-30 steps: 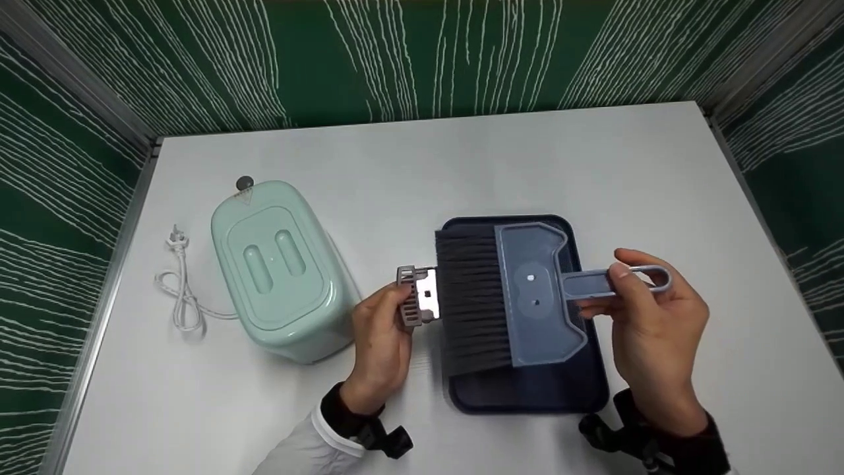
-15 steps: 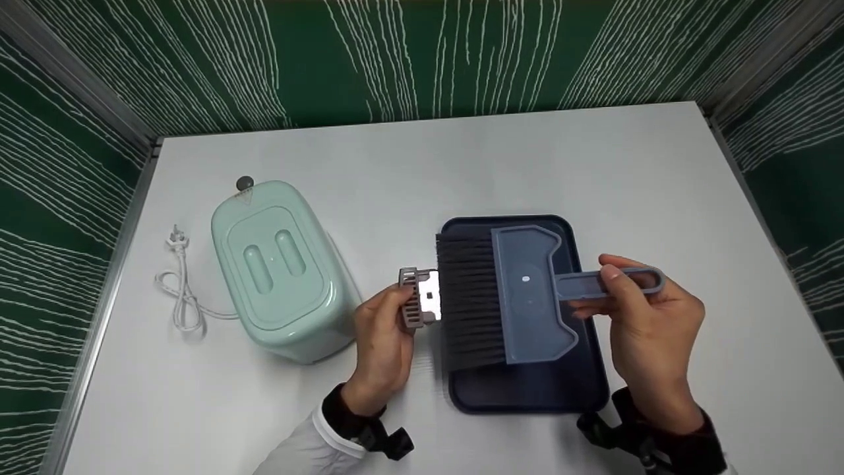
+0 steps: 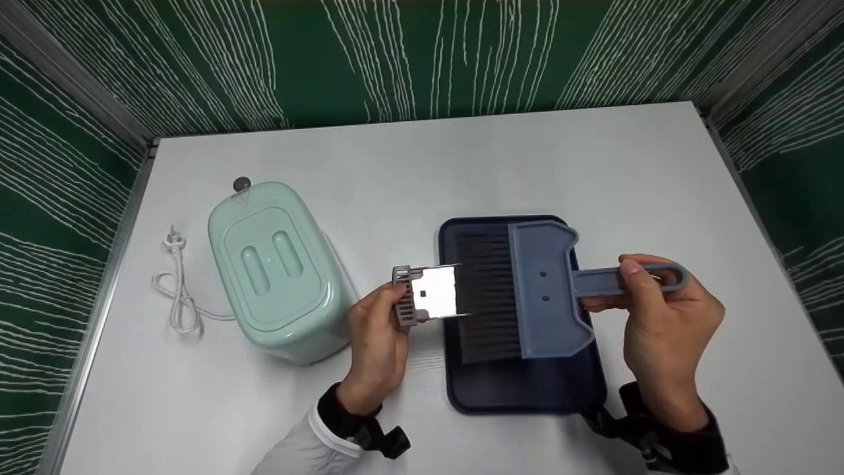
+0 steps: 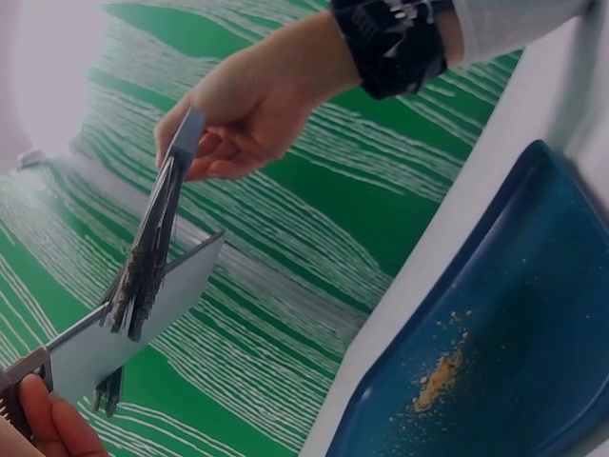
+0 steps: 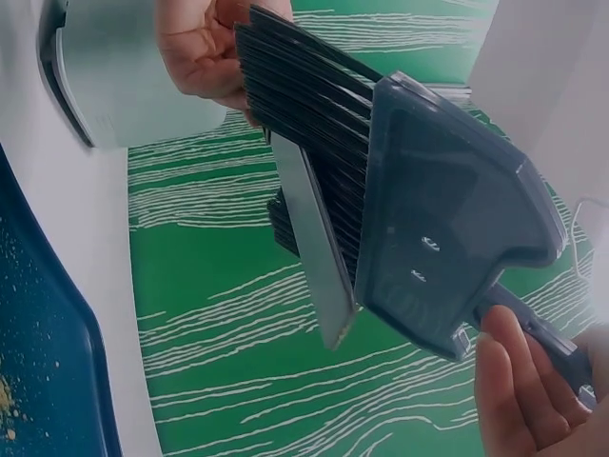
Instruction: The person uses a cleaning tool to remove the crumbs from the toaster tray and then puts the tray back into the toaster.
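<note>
My left hand (image 3: 379, 340) grips the grey slotted end of a shiny metal crumb tray (image 3: 435, 292), held up over the left edge of a dark blue tray (image 3: 527, 392). In my right hand (image 3: 672, 330) is the handle of a blue-grey hand brush (image 3: 550, 297) with dark bristles. Those bristles lie against the crumb tray's far end, which they hide in the head view. The right wrist view shows bristles on both sides of the metal plate (image 5: 309, 243). Yellowish crumbs (image 4: 440, 381) lie scattered on the blue tray in the left wrist view.
A mint-green toaster (image 3: 277, 264) with its lid on stands at the left of the white table (image 3: 395, 171). Its white cord and plug (image 3: 178, 284) lie further left. Green walls (image 3: 422, 59) with white streaks border the table.
The brush first slid slightly left, then back to the right, uncovering more of the metal plate. My left hand has barely moved and still holds the crumb tray.
</note>
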### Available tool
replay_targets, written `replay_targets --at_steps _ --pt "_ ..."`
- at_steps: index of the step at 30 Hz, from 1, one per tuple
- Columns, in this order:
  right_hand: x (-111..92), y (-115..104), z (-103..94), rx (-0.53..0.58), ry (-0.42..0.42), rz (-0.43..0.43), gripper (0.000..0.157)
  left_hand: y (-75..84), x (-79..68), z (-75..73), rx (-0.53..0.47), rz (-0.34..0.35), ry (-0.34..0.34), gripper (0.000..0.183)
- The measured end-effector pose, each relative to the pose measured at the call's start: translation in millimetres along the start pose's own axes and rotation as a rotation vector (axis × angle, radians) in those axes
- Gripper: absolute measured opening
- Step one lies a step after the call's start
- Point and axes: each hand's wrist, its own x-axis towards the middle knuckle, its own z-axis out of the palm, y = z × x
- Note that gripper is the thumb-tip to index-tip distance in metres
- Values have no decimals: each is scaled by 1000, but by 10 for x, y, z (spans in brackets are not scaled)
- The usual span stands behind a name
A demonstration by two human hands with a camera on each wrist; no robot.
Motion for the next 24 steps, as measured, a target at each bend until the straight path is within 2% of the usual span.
replay_targets --at_steps 11,18,24 --pt "89 -36 -39 62 93 6 15 40 19 -22 -9 15 18 26" --pt "151 -69 -79 78 187 5 11 40 19 -18 2 8 15 27" --pt "199 -75 -133 52 242 -13 13 39 17 -16 21 -1 20 27"
